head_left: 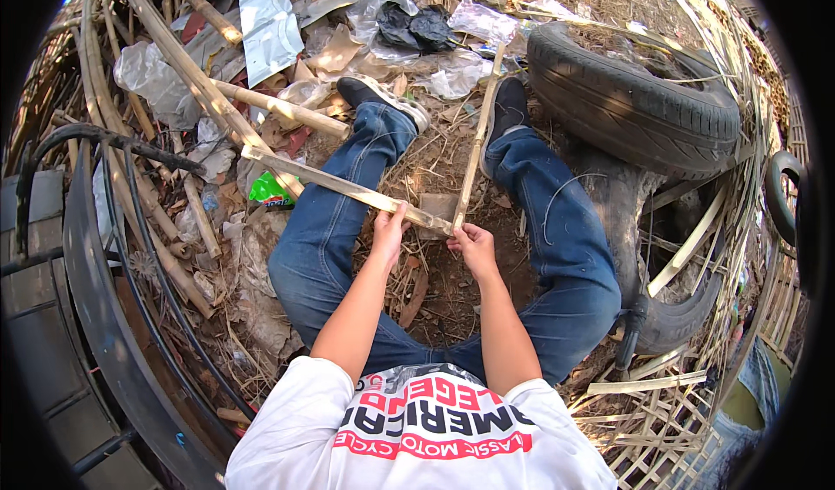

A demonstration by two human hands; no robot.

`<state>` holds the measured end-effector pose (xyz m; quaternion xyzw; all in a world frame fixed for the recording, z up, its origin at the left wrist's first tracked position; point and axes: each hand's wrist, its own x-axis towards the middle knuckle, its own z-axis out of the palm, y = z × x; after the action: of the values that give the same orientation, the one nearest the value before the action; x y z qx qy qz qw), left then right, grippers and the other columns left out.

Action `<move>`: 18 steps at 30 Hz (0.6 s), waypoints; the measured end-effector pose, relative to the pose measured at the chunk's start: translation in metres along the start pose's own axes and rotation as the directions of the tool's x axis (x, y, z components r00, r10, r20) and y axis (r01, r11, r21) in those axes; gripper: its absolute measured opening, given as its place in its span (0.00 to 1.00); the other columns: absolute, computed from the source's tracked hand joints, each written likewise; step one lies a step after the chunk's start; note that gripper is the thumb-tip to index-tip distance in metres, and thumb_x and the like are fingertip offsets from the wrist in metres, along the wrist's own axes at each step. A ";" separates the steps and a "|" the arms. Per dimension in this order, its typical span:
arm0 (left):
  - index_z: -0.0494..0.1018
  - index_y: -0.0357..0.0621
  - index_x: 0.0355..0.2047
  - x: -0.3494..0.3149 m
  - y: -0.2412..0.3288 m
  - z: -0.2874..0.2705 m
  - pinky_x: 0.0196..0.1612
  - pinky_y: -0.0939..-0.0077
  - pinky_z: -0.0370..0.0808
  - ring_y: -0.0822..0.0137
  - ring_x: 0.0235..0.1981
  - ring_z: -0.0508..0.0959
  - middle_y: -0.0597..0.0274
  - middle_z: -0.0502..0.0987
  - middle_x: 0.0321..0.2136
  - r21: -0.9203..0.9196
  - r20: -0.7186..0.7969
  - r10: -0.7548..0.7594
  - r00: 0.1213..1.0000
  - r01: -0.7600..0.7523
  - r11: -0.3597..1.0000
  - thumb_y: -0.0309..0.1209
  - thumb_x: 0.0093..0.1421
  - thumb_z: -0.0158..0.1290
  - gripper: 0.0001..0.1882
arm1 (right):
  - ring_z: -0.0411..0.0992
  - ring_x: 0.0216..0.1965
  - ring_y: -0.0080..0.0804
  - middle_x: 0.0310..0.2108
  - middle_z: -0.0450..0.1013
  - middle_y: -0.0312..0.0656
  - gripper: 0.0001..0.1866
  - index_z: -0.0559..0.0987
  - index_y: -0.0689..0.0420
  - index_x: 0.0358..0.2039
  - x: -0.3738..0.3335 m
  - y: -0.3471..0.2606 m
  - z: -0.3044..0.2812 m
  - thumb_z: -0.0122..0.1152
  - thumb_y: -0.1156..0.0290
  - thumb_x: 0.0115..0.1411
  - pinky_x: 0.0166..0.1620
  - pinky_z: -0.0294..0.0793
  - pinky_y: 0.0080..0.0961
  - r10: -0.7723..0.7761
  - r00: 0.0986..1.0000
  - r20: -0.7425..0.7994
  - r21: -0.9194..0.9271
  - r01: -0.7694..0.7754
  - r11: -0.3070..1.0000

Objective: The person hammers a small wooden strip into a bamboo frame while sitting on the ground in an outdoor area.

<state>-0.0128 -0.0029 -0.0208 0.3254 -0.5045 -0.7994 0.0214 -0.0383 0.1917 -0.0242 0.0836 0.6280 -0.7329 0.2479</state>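
I sit on the ground with my legs in blue jeans spread apart. My left hand [389, 229] grips a flat split bamboo strip [322, 180] that runs from my hand up to the left. My right hand [470, 242] pinches the near end of a thinner bamboo strip [478, 129] that runs up between my feet. The two strips meet at a corner just in front of my hands, above a small flat block [435, 205] on the dirt.
A black tyre [635, 99] lies at the upper right, a second one [687, 307] by my right knee. Bamboo poles [187, 73], plastic litter and a green wrapper [270, 191] lie on the left. A woven bamboo lattice [670, 429] sits lower right, a dark curved frame [96, 316] left.
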 end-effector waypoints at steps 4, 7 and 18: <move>0.72 0.48 0.45 -0.001 0.016 0.011 0.49 0.70 0.70 0.74 0.46 0.74 0.68 0.77 0.42 0.090 0.067 0.051 0.996 -0.057 0.994 0.38 0.67 0.51 0.11 | 0.76 0.29 0.24 0.33 0.78 0.42 0.13 0.78 0.70 0.44 -0.005 -0.015 -0.003 0.57 0.73 0.65 0.33 0.79 0.21 -0.103 0.994 -0.036 0.042 0.104 0.994; 0.72 0.48 0.43 -0.009 0.035 0.021 0.49 0.71 0.71 0.74 0.46 0.74 0.68 0.76 0.43 0.041 0.076 0.070 0.995 -0.073 0.996 0.38 0.67 0.50 0.10 | 0.76 0.29 0.23 0.33 0.78 0.40 0.13 0.77 0.70 0.45 -0.015 -0.030 0.002 0.56 0.74 0.65 0.33 0.78 0.19 -0.189 0.981 -0.042 0.044 0.191 0.981; 0.73 0.49 0.39 -0.023 0.058 0.033 0.42 0.75 0.72 0.77 0.41 0.74 0.72 0.75 0.39 0.166 0.088 0.130 0.988 -0.144 0.976 0.39 0.67 0.51 0.09 | 0.75 0.28 0.22 0.30 0.77 0.39 0.12 0.77 0.71 0.43 -0.026 -0.056 0.002 0.58 0.74 0.64 0.33 0.76 0.19 -0.336 0.942 -0.022 -0.010 0.336 0.942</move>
<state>-0.0301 0.0030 0.0475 0.2595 -0.5933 -0.7615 0.0289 -0.0418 0.2011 0.0371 -0.0169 0.6380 -0.7616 0.1125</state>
